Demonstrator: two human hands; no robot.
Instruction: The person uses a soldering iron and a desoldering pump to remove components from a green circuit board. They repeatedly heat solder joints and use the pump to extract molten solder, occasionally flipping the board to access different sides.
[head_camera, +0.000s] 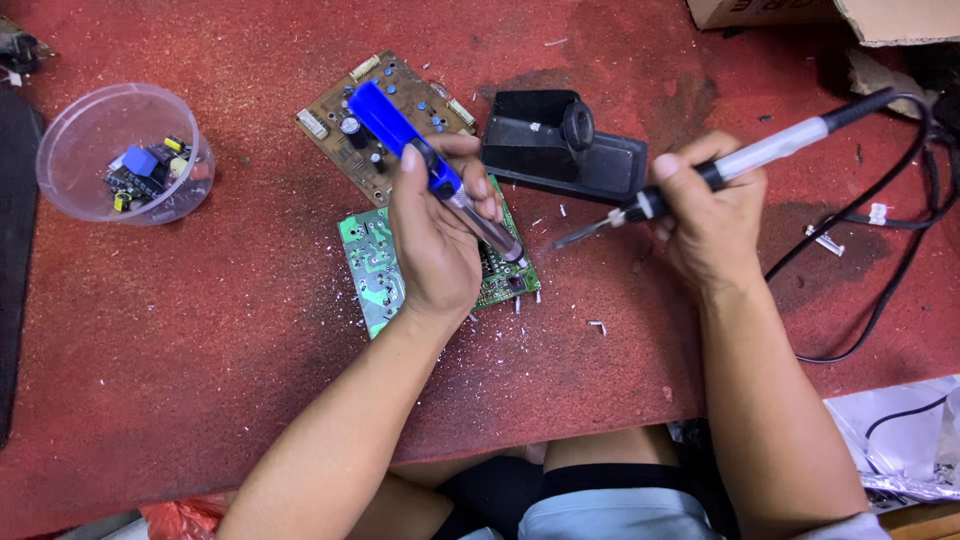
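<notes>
Far left on the red surface (200, 330), a clear plastic tub (70, 140) holds small electronic parts (148, 170). Left hand (435, 235) grips a blue desoldering pump (400, 135) over the green circuit board (368, 265); right hand (710, 215) grips a soldering iron (740, 160).

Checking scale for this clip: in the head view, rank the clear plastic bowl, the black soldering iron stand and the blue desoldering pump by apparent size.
1. Clear plastic bowl and black soldering iron stand: look alike, unranked.
2. Blue desoldering pump, slimmest; held nearer the camera in the left hand, so possibly flattered.
</notes>
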